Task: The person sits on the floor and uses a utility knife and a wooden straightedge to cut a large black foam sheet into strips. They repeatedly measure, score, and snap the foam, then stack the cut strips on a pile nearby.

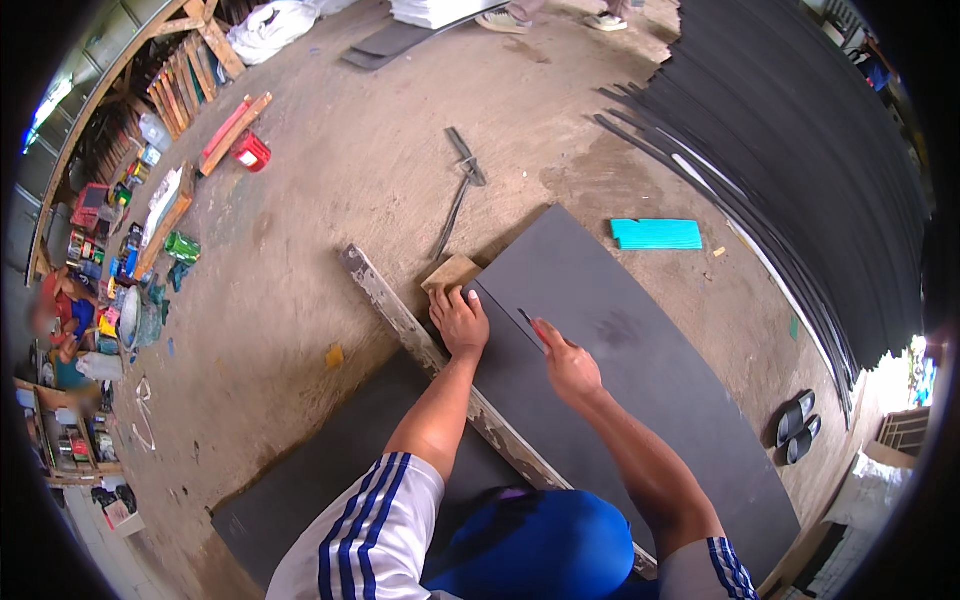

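A large dark grey sheet [640, 360] lies flat on the concrete floor. Across its left side runs a long worn wooden batten [385, 300]. My left hand [460, 322] presses flat on the sheet's edge beside the batten, just below a small wooden block [452, 271]. My right hand [565, 362] grips a red-handled cutter [533, 328] whose blade rests on the sheet, at the end of a thin cut line. A second dark sheet [330, 470] lies under my knees at the lower left.
A stack of black strips [800, 150] fans along the right. A turquoise strip [656, 234], a metal hand tool [460, 180] and black sandals [798, 425] lie on the floor. Cluttered shelves and cans line the left edge; a person's feet [550, 18] stand at the top.
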Tool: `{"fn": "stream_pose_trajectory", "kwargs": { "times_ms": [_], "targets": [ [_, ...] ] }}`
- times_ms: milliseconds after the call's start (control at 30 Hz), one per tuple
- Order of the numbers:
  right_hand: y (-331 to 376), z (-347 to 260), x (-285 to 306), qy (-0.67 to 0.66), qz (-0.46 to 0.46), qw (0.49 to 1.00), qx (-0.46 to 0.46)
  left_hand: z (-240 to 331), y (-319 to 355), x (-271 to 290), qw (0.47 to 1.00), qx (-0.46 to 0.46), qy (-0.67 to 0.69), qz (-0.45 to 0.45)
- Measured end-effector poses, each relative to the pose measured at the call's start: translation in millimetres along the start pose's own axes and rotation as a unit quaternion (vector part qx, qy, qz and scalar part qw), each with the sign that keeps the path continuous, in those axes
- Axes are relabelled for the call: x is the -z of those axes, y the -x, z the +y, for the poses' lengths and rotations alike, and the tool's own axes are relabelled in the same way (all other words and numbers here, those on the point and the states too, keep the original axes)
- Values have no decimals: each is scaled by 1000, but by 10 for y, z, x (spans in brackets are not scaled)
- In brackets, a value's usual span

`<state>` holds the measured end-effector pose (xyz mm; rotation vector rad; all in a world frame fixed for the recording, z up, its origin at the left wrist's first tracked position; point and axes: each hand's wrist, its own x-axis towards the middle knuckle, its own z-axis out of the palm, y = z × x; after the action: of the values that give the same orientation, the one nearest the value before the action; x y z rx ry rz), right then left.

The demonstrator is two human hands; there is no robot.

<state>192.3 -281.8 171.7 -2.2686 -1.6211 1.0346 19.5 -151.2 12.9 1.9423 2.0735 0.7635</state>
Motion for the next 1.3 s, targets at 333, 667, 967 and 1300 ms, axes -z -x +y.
{"fn": "stream_pose_trajectory", "kwargs": {
  "times_ms": [333,667,967,1300],
  "targets": [
    [-831,-570,-172,62,-15,995,78,-71,8,-11,996,30,85,-4],
    [-1000,-615,-284,105,-24,990,86,-94,30,-65,994,15,103,21],
    [-795,-648,-120,171,-89,980,37,-177,29,-118,990,-8,125,58],
    [14,306,-75,179,-61,982,8,139,-504,333,990,-13,26,-136]
  ]
}}
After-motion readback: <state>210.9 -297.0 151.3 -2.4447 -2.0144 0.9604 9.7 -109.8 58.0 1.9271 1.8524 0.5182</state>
